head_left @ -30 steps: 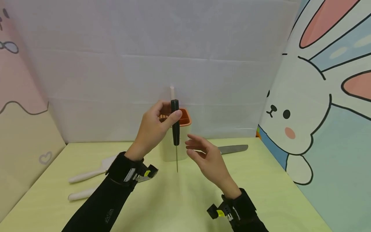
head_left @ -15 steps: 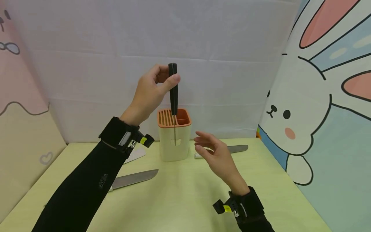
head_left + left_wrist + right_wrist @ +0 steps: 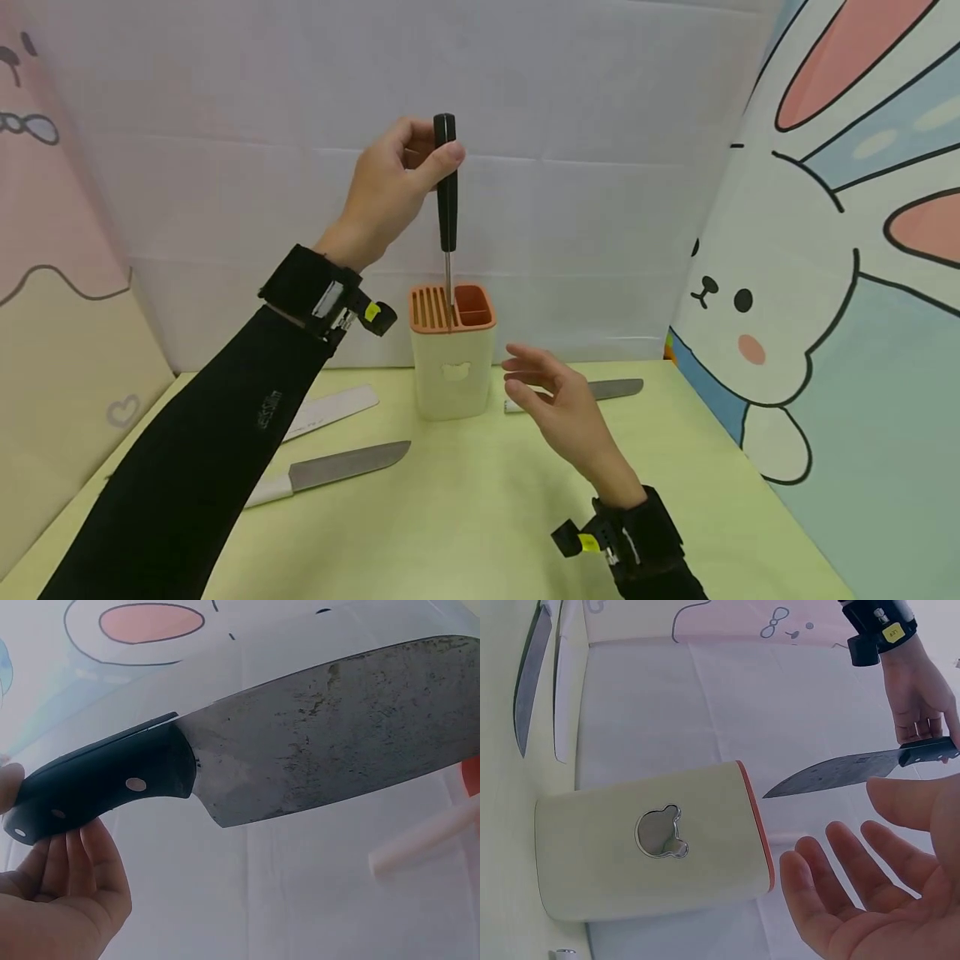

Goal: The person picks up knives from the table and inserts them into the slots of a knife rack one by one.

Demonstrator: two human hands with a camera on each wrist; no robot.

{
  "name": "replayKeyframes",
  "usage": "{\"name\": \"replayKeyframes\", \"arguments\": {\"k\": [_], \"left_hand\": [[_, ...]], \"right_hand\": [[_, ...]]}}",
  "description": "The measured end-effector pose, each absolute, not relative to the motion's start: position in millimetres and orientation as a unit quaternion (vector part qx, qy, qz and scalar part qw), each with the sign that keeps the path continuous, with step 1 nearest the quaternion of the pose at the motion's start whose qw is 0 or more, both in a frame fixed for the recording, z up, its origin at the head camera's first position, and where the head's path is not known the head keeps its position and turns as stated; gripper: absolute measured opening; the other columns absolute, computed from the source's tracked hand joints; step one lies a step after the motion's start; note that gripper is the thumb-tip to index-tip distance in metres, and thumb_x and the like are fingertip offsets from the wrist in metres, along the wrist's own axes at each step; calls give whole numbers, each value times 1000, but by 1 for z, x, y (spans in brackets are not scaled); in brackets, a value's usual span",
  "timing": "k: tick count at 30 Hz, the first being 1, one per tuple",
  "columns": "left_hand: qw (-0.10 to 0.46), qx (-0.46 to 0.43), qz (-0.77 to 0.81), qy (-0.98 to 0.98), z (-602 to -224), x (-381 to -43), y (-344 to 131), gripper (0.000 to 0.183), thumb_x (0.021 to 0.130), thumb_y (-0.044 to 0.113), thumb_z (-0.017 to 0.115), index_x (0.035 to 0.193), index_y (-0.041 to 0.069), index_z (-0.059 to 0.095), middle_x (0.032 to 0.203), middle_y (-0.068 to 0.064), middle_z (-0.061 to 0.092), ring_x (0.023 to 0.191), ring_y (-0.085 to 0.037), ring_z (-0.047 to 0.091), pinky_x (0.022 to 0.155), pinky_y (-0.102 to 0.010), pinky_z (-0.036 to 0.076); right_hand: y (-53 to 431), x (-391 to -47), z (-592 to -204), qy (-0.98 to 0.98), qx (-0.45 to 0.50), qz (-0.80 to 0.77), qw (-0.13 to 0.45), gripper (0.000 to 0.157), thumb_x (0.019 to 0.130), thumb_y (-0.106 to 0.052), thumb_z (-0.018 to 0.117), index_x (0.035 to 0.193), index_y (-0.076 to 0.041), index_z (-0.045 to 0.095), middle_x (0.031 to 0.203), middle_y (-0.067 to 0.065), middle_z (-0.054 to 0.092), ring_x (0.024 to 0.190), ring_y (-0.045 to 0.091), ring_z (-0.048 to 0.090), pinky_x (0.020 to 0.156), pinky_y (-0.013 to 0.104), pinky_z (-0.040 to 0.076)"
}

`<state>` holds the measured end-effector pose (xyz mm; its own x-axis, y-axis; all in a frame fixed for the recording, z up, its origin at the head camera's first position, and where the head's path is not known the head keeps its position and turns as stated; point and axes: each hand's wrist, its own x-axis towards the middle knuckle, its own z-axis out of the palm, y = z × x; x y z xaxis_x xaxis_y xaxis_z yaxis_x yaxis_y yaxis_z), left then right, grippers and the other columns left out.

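Observation:
My left hand [image 3: 386,187] grips the black handle of a broad-bladed kitchen knife [image 3: 322,735] near its butt end. Its blade points down over the knife holder [image 3: 453,375], a cream box with an orange slotted top. In the right wrist view, the knife's tip is just short of the holder's rim [image 3: 757,825], apart from it. My right hand [image 3: 558,408] hovers to the right of the holder, fingers loosely bent, holding nothing. Close to the orange edge in the left wrist view is a pale pink rod-like piece [image 3: 420,840]; what it belongs to is hidden.
A white-handled knife [image 3: 350,464] and a white blade [image 3: 333,410] lie left of the holder, partly under my left arm. Another knife [image 3: 615,388] lies behind my right hand. A white sheet [image 3: 225,208] hangs behind the table [image 3: 465,517].
My left hand has raised the black-handled knife from in front of the holder to above its top. My right hand has shifted slightly right, staying empty.

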<state>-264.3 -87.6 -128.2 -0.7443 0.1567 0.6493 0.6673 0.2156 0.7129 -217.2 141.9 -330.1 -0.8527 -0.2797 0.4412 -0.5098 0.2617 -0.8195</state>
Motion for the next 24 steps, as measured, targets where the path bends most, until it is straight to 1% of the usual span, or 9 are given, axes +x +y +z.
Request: {"name": "replayKeyframes", "arguments": {"k": [4, 8, 12, 19, 24], "left_hand": [[239, -275, -552, -750, -122, -269, -88, 28, 94, 25, 63, 115, 9, 55, 106, -7, 57, 99, -19, 54, 90, -28, 47], [253, -269, -524, -767, -119, -264, -86, 27, 95, 26, 62, 115, 9, 55, 106, -5, 57, 99, -17, 54, 88, -28, 43], [261, -262, -499, -784, -124, -272, -88, 29, 95, 28, 61, 116, 9, 55, 107, -4, 56, 99, -16, 52, 83, -31, 40], [257, -248, -485, -798, -143, -304, -100, 33, 93, 38, 63, 117, 17, 55, 108, 0, 55, 100, -12, 51, 82, -33, 41], [260, -246, -480, -801, -150, -313, -104, 34, 92, 42, 62, 116, 18, 55, 107, 1, 55, 99, -11, 50, 80, -33, 41]], "right_hand": [[142, -217, -329, -791, 247, 549, 105, 40, 94, -21, 64, 132, -29, 52, 117, -4, 61, 108, 11, 56, 90, 37, 50], [138, -208, -316, -795, 241, 546, 109, 40, 95, -13, 62, 133, -19, 52, 118, 2, 61, 108, 16, 57, 91, 41, 49], [134, -196, -302, -796, 235, 547, 110, 39, 95, -8, 60, 133, -11, 51, 119, 8, 60, 109, 21, 56, 92, 44, 48], [134, -194, -299, -796, 232, 548, 111, 39, 96, -9, 58, 135, -9, 50, 122, 9, 59, 111, 22, 55, 95, 46, 46], [135, -195, -298, -790, 234, 557, 109, 40, 97, -9, 58, 135, -10, 49, 123, 9, 58, 113, 23, 54, 96, 46, 45]]}}
